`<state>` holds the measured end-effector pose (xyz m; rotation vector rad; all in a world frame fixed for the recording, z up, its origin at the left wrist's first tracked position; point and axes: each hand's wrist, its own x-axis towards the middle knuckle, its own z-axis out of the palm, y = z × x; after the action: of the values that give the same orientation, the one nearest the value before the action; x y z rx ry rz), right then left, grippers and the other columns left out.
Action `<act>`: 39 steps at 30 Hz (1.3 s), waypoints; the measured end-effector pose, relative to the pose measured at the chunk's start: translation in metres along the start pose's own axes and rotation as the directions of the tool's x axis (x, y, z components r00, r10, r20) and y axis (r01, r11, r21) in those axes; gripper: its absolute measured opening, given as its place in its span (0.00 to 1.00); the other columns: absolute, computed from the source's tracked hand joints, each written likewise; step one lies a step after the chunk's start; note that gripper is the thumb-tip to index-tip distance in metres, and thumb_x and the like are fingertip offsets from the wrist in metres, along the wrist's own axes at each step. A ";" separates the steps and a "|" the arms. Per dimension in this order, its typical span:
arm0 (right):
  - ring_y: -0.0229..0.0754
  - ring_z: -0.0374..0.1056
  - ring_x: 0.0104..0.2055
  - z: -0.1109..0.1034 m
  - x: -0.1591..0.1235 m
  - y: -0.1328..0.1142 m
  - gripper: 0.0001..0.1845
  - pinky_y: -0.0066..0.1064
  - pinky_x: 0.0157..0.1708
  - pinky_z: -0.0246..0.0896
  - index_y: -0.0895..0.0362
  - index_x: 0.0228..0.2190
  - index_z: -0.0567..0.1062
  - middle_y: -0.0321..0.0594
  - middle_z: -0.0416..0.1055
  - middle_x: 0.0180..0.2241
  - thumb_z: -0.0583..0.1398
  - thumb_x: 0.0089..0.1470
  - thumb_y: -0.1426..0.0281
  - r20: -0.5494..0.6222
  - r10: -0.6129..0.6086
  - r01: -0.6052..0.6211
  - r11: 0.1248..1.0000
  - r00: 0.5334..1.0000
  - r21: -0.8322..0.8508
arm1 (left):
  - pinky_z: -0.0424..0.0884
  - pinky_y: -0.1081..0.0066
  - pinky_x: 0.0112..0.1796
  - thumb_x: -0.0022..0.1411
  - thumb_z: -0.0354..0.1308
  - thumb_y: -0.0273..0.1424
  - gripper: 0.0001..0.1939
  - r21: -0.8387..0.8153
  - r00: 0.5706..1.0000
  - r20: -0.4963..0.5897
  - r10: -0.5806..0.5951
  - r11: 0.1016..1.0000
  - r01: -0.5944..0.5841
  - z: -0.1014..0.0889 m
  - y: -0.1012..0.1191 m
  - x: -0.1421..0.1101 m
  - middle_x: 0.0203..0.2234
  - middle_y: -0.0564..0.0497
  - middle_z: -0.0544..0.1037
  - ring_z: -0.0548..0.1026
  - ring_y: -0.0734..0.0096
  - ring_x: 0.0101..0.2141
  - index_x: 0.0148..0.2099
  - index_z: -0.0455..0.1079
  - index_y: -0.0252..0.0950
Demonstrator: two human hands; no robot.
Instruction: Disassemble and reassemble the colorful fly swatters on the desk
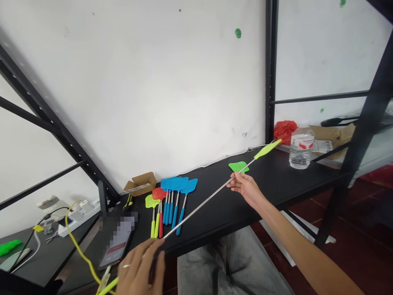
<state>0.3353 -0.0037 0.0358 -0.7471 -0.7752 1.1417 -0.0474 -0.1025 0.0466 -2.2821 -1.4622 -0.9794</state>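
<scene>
A long telescopic fly swatter (211,192) with a pulled-out metal rod slants across the view. Its yellow-green head (268,149) points up to the right, seen nearly edge-on. My right hand (245,186) pinches the rod below that head. Around the lower end, where a bit of yellow-green handle shows, my left hand (141,266) is curled; it hides part of the rod. Beyond my right hand, a green swatter head (238,166) lies on the black table (215,215). Several blue fly swatters (175,200), red ones (160,205) and yellow-green ones (152,215) lie side by side, left of centre.
A phone (118,241) rests near my left hand, with a yellow cable (76,241) beside it. A small cardboard box (141,184) stands by the wall. At the right are a water bottle (301,147), a red plastic bag (285,131) and black frame posts (272,73).
</scene>
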 end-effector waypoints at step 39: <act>0.34 0.59 0.25 0.003 -0.009 0.004 0.11 0.26 0.21 0.57 0.54 0.32 0.75 0.33 0.62 0.27 0.65 0.52 0.60 -0.062 0.056 -0.041 0.975 0.997 0.219 | 0.59 0.76 0.19 0.55 0.58 0.38 0.12 -0.929 0.660 0.342 -0.669 -0.136 0.344 0.048 -0.017 0.080 0.17 0.57 0.67 0.63 0.79 0.17 0.28 0.62 0.36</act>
<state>0.3290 -0.0109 0.0322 -0.6206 -0.5670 1.2173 -0.0217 -0.0126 0.0621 -1.6726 -1.9113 -3.3034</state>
